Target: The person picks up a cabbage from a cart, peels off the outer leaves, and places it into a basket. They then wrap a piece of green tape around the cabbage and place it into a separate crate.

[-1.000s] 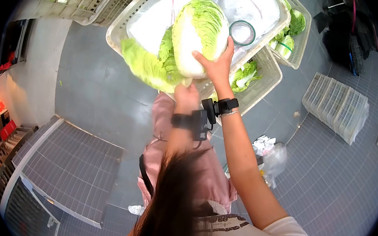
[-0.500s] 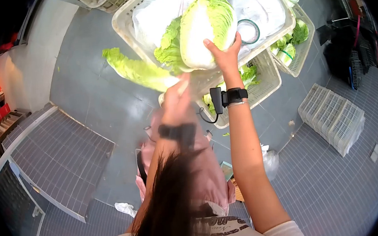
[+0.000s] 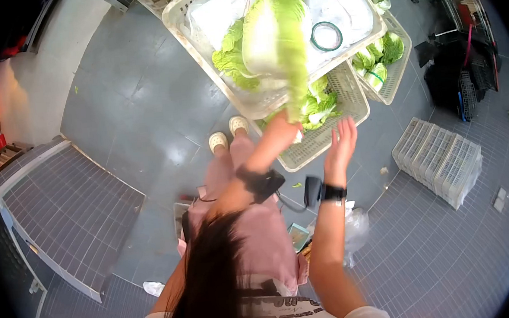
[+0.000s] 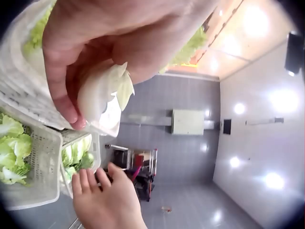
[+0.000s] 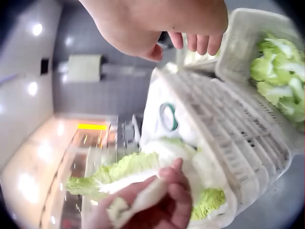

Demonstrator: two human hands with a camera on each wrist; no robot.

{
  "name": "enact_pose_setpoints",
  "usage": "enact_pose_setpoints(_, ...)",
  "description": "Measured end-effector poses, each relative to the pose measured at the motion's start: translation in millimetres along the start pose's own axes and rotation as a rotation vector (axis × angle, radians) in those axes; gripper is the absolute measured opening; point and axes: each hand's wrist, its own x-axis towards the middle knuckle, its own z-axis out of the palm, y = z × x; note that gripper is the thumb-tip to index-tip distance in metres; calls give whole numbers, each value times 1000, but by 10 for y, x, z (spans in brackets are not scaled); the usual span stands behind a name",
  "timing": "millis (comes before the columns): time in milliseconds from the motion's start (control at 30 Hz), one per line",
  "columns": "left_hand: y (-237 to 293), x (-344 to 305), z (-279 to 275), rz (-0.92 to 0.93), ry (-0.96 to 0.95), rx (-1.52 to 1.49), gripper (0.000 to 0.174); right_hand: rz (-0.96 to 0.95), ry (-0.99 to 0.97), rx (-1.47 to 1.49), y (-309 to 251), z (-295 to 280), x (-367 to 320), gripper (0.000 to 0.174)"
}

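Note:
My left hand (image 3: 280,132) grips a napa cabbage leaf (image 3: 293,43) by its white base, the leaf blurred and standing across the view. Behind it a whole napa cabbage (image 3: 259,40) lies on white plastic in the upper crate (image 3: 204,59), with loose outer leaves (image 3: 231,64) at its left side. In the left wrist view the fingers curl round the leaf's thick white stem (image 4: 93,95). My right hand (image 3: 339,148) is off the cabbage, fingers extended and holding nothing, beside the lower crate (image 3: 352,99), which contains torn leaves (image 3: 322,107).
A green-rimmed roll of tape (image 3: 327,36) lies in the upper crate. Another crate (image 3: 402,67) holds several cabbages on the right. Stacked white baskets (image 3: 439,158), a dark cart (image 3: 466,49) and a plastic bag (image 3: 358,235) stand on the floor.
The leaf came away from the cabbage's left side and swung right in my left hand toward the lower crate. My right hand let go of the cabbage and drew back.

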Motion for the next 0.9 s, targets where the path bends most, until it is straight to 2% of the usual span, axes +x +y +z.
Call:
enact_pose_setpoints(33, 23, 50, 121, -21, -79, 245, 52, 125, 51, 88, 141, -390, -71, 55)
enact_pose_setpoints(100, -629, 129, 677, 139, 132, 420, 66, 315, 287, 113, 561, -1118, -191, 61)
enact_pose_setpoints(167, -860, 192, 814, 226, 205, 499, 74, 483, 424, 74, 1031, -1752, -253, 62)
enact_pose_setpoints(233, -866, 188, 618, 225, 153, 472, 76, 597, 464, 84, 1164, -1854, -316, 60)
enact_pose_setpoints(267, -856, 161, 496, 326, 262, 324, 63, 659, 488, 87, 1253, -1869, -348, 59)
enact_pose_setpoints(333, -662, 61, 153, 362, 421, 326, 47, 502, 265, -36, 1565, -1867, -291, 48)
enact_pose_setpoints(400, -588, 100, -192, 467, 695, 490, 33, 368, 100, -124, 1118, -1062, -265, 36)
enact_pose_setpoints(467, -501, 217, -376, 424, 908, 481, 33, 214, -110, -96, 1029, -493, 13, 25)
enact_pose_setpoints(500, -466, 278, -444, 403, 1009, 475, 33, 66, -191, -136, 915, -161, 128, 23)
enact_pose_setpoints(600, -443, 453, -447, 419, 1055, 661, 31, -404, -362, -235, 458, 759, 367, 18)
enact_pose_setpoints(667, -448, 510, -449, 402, 1056, 619, 31, -710, -403, -431, 67, 1185, 395, 22)
enact_pose_setpoints(833, -470, 555, -459, 343, 1062, 770, 29, -1016, -567, -574, -152, 1720, 562, 33)
enact_pose_setpoints(900, -428, 585, -438, 377, 1089, 849, 28, -991, -588, -591, -133, 1722, 564, 37)
